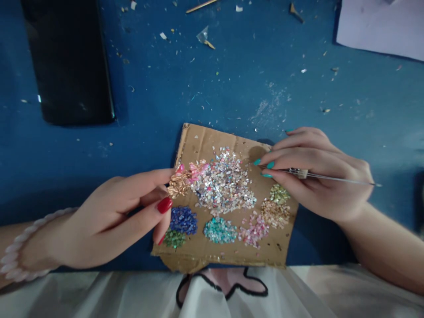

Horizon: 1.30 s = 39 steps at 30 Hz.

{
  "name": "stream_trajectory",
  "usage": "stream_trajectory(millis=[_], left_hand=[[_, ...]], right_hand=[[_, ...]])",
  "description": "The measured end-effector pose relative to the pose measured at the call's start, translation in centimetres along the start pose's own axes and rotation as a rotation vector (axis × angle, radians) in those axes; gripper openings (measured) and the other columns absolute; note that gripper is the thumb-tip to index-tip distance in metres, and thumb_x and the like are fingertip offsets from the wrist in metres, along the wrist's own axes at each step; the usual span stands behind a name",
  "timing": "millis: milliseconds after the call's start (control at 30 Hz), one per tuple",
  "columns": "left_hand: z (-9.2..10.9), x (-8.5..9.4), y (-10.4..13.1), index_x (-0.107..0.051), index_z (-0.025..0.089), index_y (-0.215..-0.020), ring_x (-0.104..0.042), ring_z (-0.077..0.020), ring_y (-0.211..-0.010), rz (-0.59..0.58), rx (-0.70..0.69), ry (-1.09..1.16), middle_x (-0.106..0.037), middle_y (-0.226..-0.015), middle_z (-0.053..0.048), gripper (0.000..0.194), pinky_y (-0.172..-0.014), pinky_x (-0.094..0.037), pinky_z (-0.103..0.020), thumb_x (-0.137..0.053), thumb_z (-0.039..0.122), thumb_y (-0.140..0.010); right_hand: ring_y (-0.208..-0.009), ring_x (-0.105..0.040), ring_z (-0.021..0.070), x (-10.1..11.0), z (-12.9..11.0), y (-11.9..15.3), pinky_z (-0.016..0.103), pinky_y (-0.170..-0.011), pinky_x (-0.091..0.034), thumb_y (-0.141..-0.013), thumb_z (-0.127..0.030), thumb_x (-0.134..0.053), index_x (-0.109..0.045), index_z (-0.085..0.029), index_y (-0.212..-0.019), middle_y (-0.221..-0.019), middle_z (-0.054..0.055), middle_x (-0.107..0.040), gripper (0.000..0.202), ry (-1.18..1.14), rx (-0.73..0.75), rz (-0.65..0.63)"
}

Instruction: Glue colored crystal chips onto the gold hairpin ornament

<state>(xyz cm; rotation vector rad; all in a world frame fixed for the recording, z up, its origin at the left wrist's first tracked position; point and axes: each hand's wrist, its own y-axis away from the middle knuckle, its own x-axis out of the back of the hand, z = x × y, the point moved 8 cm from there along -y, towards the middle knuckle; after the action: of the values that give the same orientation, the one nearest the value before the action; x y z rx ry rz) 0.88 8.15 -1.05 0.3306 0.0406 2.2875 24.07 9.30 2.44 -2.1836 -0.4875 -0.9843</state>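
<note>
My left hand (122, 216), red-nailed, pinches a small gold ornament (179, 184) with pink petal-like parts between thumb and fingertips. It is held over the left side of a cardboard piece (195, 134). In my right hand (318, 170), with teal nails, is a thin metal tool (341, 179) with a clear or silvery band; its working tip is hard to make out. That hand is over the board's right edge. Between the hands lies a large pile of iridescent chips (228, 185). Smaller piles of blue chips (183, 220), teal chips (219, 230) and pink chips (254, 229) lie nearer me.
Green chips (174, 238) sit at the board's lower left, with gold chips (275, 213) and yellow-green chips (279, 193) at its right. A black phone-like slab (69, 62) lies upper left on the blue table (232, 88). Pale paper (380, 26) is upper right; scraps are scattered about.
</note>
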Motion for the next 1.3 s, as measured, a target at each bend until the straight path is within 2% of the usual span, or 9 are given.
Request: stream_trajectory(millis=[333,533,767,1000,1200,1300], left_hand=[[-0.13,0.04,-0.03,-0.047,0.029,-0.155,-0.055,-0.0016,-0.044,-0.002,0.001,-0.013,-0.067,-0.062,0.013,0.053,-0.045,-0.047,-0.006,-0.041,0.011,-0.105],[0.09,-0.03,-0.1,-0.05,0.027,-0.153,-0.055,-0.0016,-0.043,-0.011,-0.01,-0.03,-0.068,-0.061,0.013,0.052,-0.045,-0.047,-0.006,-0.04,0.009,-0.104],[-0.01,-0.01,-0.03,-0.046,0.027,-0.157,-0.055,-0.003,-0.043,-0.013,0.01,-0.002,-0.068,-0.061,0.011,0.055,-0.043,-0.046,-0.008,-0.04,0.011,-0.105],[-0.31,-0.13,0.13,-0.047,0.028,-0.157,-0.052,-0.0029,-0.041,-0.027,0.037,0.002,-0.066,-0.059,0.012,0.054,-0.042,-0.044,-0.008,-0.042,0.011,-0.105],[-0.47,-0.14,0.21,-0.048,0.028,-0.156,-0.051,-0.0018,-0.041,-0.032,0.048,0.005,-0.066,-0.059,0.012,0.054,-0.042,-0.043,-0.007,-0.042,0.011,-0.105],[-0.38,-0.08,0.25,-0.05,0.028,-0.154,-0.05,-0.0022,-0.041,-0.03,0.039,0.014,-0.066,-0.059,0.012,0.053,-0.041,-0.043,-0.007,-0.042,0.01,-0.105]], right_hand=[[-0.081,-0.074,0.0255,0.22,-0.17,-0.19,0.048,-0.083,-0.059,-0.088,0.002,-0.072,-0.064,-0.018,-0.099,-0.086,0.006,-0.077,0.024,-0.008,0.004,0.01],[-0.081,-0.075,0.026,-0.05,-0.03,-0.16,0.049,-0.085,-0.059,-0.09,-0.001,-0.071,-0.064,-0.018,-0.099,-0.087,0.007,-0.077,0.021,-0.008,0.007,-0.029],[-0.078,-0.075,0.0242,0.08,-0.15,0.06,0.046,-0.082,-0.059,-0.089,-0.001,-0.07,-0.066,-0.022,-0.101,-0.086,0.003,-0.077,0.025,-0.03,0.015,0.05],[-0.082,-0.075,0.0251,-0.06,-0.31,-0.19,0.048,-0.084,-0.06,-0.09,-0.001,-0.07,-0.064,-0.022,-0.105,-0.089,0.004,-0.078,0.027,-0.01,0.026,-0.049],[-0.078,-0.074,0.0243,0.16,0.03,0.17,0.047,-0.081,-0.059,-0.091,-0.003,-0.07,-0.066,-0.023,-0.101,-0.085,0.003,-0.077,0.023,-0.016,0.018,0.063],[-0.076,-0.074,0.0248,0.02,-0.01,0.27,0.046,-0.081,-0.059,-0.088,-0.002,-0.071,-0.066,-0.022,-0.1,-0.085,0.003,-0.077,0.024,-0.027,0.027,0.067]])
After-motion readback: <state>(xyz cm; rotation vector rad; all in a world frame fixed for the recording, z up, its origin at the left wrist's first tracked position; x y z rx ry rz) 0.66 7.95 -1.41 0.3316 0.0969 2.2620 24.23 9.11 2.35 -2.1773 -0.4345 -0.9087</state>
